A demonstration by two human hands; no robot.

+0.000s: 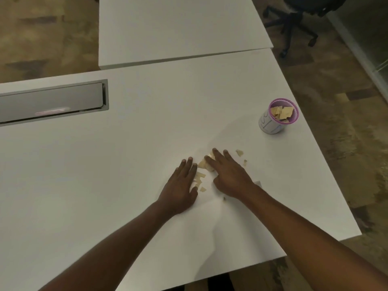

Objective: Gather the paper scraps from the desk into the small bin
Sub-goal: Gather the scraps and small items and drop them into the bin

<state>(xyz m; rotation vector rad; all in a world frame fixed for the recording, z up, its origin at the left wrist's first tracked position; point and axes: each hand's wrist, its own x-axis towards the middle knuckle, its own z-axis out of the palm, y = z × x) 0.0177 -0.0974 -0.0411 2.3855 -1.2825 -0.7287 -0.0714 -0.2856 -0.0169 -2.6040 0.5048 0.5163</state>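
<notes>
Far left: grey recessed metal cable tray point(52, 101) set into the smooth white laminate desk point(147, 133). Centre: left hand point(181, 185) flat, palm down, fingers straight and together, gripping nothing. Just right of it, a loose heap of small tan paper scraps point(201, 175), thin, flat, ragged-edged, running roughly front to back between both hands. Right hand point(228, 175) also flat, fingers slightly spread, resting over the heap's far end; nothing pinched. Two stray tan bits point(239, 152) lie just beyond its fingertips. Further right and back, near the desk edge, the small white cup-shaped bin with purple mesh rim point(277, 118), upright, already part-filled with scraps. Right hand is nearer the bin; scooping likely follows.
</notes>
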